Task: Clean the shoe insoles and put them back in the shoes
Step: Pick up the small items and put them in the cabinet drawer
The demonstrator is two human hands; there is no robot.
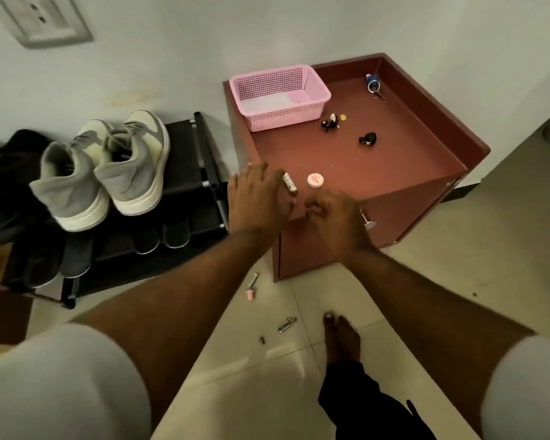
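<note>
Left hand (258, 192) lies flat, fingers spread, on the cabinet (394, 160); right hand (334, 214) curls loosely, holding nothing visible; shoes (108, 173) sit well left.

Both hands reach forward: left hand (257, 193) flat with fingers spread, right hand (337, 217) loosely curled.

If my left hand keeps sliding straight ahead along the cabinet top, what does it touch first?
Probably the pink basket. The left hand points up the cabinet top, with the small white tube just beside its fingers; depth is uncertain.
</note>
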